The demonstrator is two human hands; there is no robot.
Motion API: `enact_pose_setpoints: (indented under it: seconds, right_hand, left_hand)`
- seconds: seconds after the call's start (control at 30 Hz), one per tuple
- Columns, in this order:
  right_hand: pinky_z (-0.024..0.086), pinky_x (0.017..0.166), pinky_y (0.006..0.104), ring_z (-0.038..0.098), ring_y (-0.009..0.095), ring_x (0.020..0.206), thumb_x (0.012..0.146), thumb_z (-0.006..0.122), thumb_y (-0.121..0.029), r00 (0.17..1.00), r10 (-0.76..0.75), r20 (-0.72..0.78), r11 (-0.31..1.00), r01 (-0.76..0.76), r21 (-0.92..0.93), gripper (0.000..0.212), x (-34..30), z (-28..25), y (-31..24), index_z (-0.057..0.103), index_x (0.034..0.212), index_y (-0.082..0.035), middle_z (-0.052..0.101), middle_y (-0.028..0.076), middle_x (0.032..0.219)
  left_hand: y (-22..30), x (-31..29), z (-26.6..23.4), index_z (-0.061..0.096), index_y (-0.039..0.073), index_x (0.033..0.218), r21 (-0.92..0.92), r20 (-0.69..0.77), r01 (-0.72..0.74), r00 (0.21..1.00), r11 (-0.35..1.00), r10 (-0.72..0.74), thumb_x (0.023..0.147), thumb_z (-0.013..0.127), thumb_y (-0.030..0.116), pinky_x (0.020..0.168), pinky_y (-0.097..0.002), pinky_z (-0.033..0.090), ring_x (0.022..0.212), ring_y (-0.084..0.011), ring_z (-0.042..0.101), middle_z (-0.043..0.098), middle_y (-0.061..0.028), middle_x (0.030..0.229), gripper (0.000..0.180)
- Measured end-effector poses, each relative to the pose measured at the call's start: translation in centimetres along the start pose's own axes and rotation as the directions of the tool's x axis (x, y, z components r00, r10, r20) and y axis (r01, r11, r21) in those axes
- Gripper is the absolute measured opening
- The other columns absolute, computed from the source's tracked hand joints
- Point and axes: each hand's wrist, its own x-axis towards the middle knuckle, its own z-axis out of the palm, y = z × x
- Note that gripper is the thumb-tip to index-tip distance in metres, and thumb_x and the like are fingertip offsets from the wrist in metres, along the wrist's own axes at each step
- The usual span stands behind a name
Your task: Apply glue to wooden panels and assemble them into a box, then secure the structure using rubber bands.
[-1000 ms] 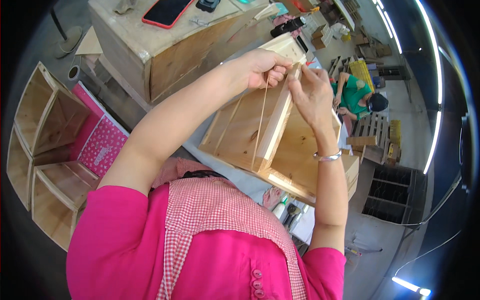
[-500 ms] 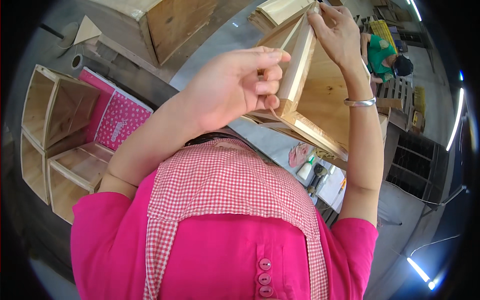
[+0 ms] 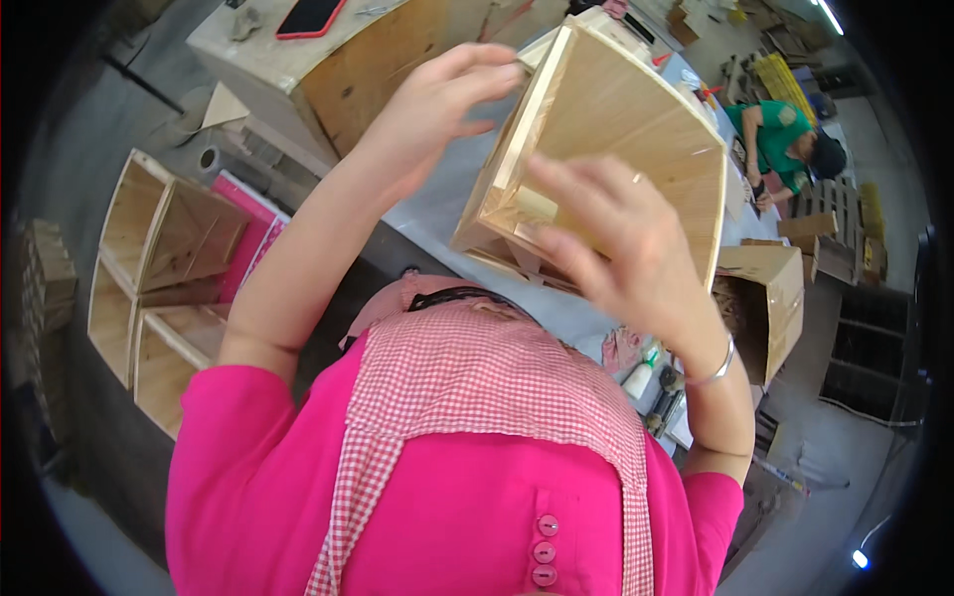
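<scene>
A pale wooden box (image 3: 651,109) with an open side stands on the grey worktable in front of me, tilted in view. Beside its upper left edge is my left hand (image 3: 432,124), fingers stretched out and the fingertips close to the wood; whether they touch it I cannot tell. My right hand (image 3: 621,243) is in front of the box's opening, near the lower left corner, thumb and forefinger apart. Motion blurs its fingers, and a pale patch between them cannot be made out as a held piece or part of the box.
A red-edged phone (image 3: 310,17) lies on a wooden cabinet at upper left. Wooden compartments (image 3: 164,288) stand lower left by a pink patterned panel (image 3: 238,199). A white bottle (image 3: 639,377) and a cardboard box (image 3: 780,298) are at right. A person in green (image 3: 785,134) works beyond.
My right hand has come down from the box's top corner to its opening. My left hand has moved up and left, its curled fingers now extended. The box appears turned, showing more of its inside.
</scene>
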Motion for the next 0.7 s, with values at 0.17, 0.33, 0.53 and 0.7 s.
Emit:
enact_pose_setpoints:
  seconds: [0.17, 0.33, 0.53, 0.7]
  right_hand:
    - [0.054, 0.072, 0.0373, 0.063, 0.025, 0.081, 0.081, 0.070, -0.006, 0.988, -0.153, 0.030, 0.984, 0.155, -0.091, 0.047, -0.5, 2.3, -1.6, 0.064, 0.128, -0.006, 0.060, 0.010, 0.094]
    - [0.053, 0.066, 0.0356, 0.063, 0.025, 0.077, 0.079, 0.068, -0.006, 0.987, -0.157, -0.032, 0.988, 0.157, 0.004, 0.046, -1.0, 2.8, -1.1, 0.064, 0.125, -0.006, 0.056, 0.009, 0.090]
    - [0.053, 0.066, 0.0370, 0.064, 0.027, 0.080, 0.082, 0.068, -0.011, 0.992, -0.124, 0.026, 0.989, 0.121, 0.080, 0.044, -1.3, 1.9, -1.4, 0.061, 0.125, -0.006, 0.054, 0.010, 0.093]
    - [0.053, 0.073, 0.0380, 0.064, 0.028, 0.087, 0.083, 0.070, -0.012, 0.983, -0.168, 0.069, 0.984, 0.163, 0.074, 0.044, -2.7, 0.6, -0.6, 0.061, 0.127, -0.007, 0.057, 0.010, 0.096]
  left_hand:
    - [-2.2, 2.7, 2.7, 0.046, 0.001, 0.140, 0.282, 0.029, -0.120, 0.993, 0.952, 0.117, 0.093, 0.067, 0.018, 0.103, -0.0367, 0.044, 0.123, -0.0202, 0.054, 0.056, -0.0128, 0.134, 0.054]
    - [-4.0, 3.3, 3.6, 0.040, -0.006, 0.141, 0.448, 0.096, -0.393, 0.914, 0.803, 0.394, 0.081, 0.060, 0.011, 0.106, -0.0389, 0.042, 0.125, -0.0325, 0.053, 0.053, -0.0250, 0.133, 0.065]
    - [-4.0, 3.2, 3.3, 0.039, -0.005, 0.144, 0.550, 0.101, -0.312, 0.946, 0.775, 0.309, 0.080, 0.056, 0.011, 0.110, -0.0401, 0.038, 0.128, -0.0374, 0.051, 0.051, -0.0271, 0.134, 0.068]
    - [-3.1, 3.1, 3.6, 0.042, -0.002, 0.145, 0.482, 0.097, -0.265, 0.963, 0.835, 0.250, 0.090, 0.062, 0.018, 0.106, -0.0372, 0.041, 0.123, -0.0292, 0.055, 0.055, -0.0211, 0.133, 0.061]
